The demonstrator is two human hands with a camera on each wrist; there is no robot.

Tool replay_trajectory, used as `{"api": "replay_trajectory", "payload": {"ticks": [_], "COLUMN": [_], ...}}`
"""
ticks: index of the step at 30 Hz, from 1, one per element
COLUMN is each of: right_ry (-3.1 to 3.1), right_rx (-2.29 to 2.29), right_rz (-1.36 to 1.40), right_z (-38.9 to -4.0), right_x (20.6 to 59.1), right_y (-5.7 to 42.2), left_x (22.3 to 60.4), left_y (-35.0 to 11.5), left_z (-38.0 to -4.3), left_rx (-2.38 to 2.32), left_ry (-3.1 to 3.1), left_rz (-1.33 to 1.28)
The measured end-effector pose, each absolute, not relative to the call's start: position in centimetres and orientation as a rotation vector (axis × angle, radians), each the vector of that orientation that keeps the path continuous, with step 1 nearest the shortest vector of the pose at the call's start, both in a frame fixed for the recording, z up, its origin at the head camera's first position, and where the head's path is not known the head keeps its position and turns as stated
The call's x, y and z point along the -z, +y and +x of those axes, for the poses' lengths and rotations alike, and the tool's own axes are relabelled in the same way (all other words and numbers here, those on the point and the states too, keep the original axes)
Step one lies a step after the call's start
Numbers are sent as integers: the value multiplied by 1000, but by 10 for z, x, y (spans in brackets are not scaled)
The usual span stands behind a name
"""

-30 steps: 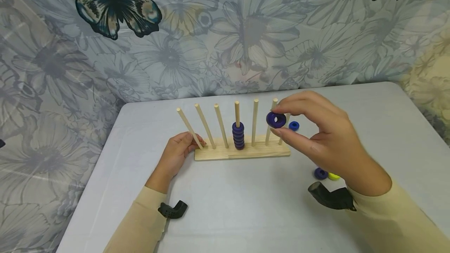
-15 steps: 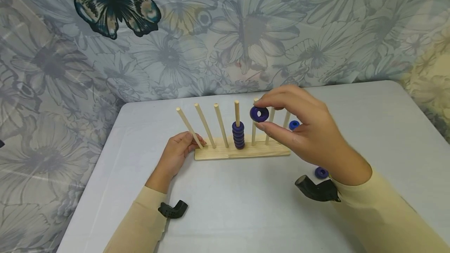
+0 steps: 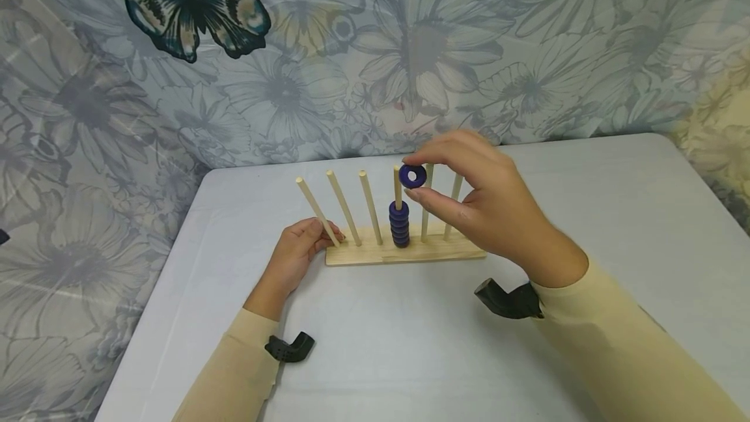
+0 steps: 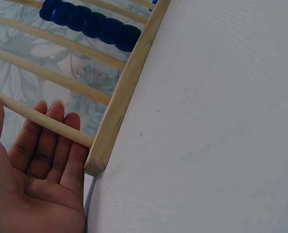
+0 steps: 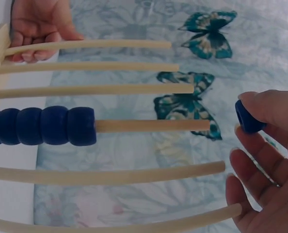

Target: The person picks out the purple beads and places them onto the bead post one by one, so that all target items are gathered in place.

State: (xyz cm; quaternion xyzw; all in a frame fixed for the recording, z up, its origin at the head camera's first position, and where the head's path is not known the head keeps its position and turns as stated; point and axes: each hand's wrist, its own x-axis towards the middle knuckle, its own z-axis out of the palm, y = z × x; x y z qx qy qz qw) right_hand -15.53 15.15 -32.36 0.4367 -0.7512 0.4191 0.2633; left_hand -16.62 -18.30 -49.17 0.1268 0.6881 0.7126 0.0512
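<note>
A wooden peg stand [image 3: 363, 254] stands on the table, with a row of upright pegs. A stack of several dark blue rings [image 3: 400, 226] sits on one middle peg. My left hand [image 3: 300, 249] is at the leftmost peg [image 4: 52, 121], fingers behind it and thumb on its near side. Between thumb and forefinger, my right hand [image 3: 486, 194] pinches a dark blue ring [image 3: 413, 176]. In the right wrist view, this ring [image 5: 248, 119] is just beyond the tip of the stacked peg [image 5: 153, 125], apart from it. My right hand hides part of the stand's right end.
A white cloth covers the table [image 3: 375, 344]. Behind it hangs a floral backdrop [image 3: 387, 57] with butterflies. Bare pegs [image 3: 369, 207] rise on both sides of the stack. Black curved pieces [image 3: 510, 298] are on both wrists.
My right hand has moved left with the dark blue ring, from the rightmost pegs to the stacked peg. It now covers the loose rings at the right. The left hand has stayed put.
</note>
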Motion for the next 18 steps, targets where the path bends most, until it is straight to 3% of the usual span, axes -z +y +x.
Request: {"api": "replay_trajectory", "payload": {"ticks": [18], "right_ry": [-2038], "right_rx": [-1163], "right_rz": [1169], "right_z": [-170], "right_x": [334], "right_y": [139], "left_x": [492], "left_y": [-183], "left_z": [-168], "left_rx": [-2154], "left_ry": [2100], "left_rz": [400]}}
